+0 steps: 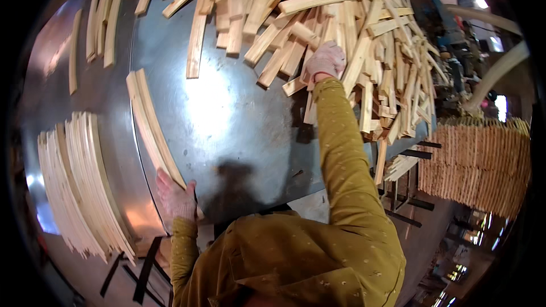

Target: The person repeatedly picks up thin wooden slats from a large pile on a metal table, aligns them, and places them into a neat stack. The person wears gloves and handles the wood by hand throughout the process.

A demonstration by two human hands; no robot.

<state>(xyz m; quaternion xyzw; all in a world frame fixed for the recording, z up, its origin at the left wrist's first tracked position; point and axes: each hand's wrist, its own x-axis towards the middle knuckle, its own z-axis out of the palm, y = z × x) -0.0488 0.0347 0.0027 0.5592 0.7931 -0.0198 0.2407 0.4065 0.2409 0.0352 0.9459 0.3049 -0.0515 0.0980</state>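
Landmark: the round, shiny grey metal bench (239, 119); every place below is told from it.
Step in hand: sorting, as I judge it; one hand gathers loose sticks at the far side of the bench while the other steadies a small set at its near-left edge.
Right hand (324, 61): gloved, reaching out over the far side of the bench, fingers curled down onto the big loose heap of pale flat wooden slats (341, 28); it looks closed on one or two slats, but which ones I cannot tell.
Left hand (175, 198): gloved, at the near-left rim of the bench, closed around the near end of a small bundle of long pale wooden slats (149, 120) that lies along that rim.
Sorted stock: a fanned row of thin pale slats (79, 182) lies outside the bench to the left; a few more slats (102, 20) lie at its far-left edge.
Beyond the bench: a tall stacked block of cut wooden pieces (478, 165) stands to the right.
Next move calls for: lifting a single slat free of the tangled heap without dragging its neighbours, then carrying it across to lie flush and parallel with the held bundle.
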